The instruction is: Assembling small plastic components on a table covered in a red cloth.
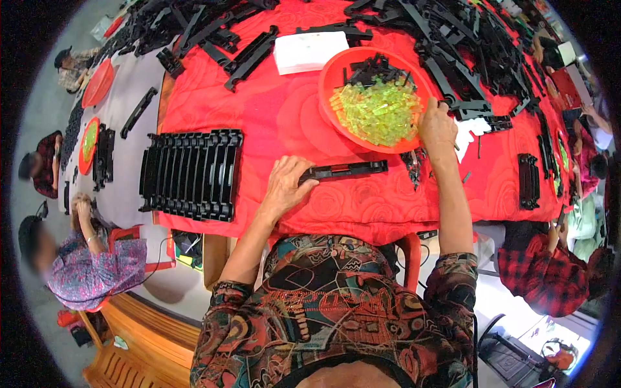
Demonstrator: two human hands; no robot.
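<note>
My left hand grips the left end of a long, narrow black plastic part lying crosswise before me on the red cloth. A thin reddish strip shows along its middle. My right hand is at the right rim of a red basin, its fingers bent together; whatever is between them is hidden. Inside the basin are many small translucent yellow-green pieces, with small black pieces heaped at the far side. To my left, similar long black parts stand side by side in a neat row.
A white stack lies behind the basin. Heaps of black parts cover the far table, right and left. White crumpled paper lies beside my right hand. People sit at left and right.
</note>
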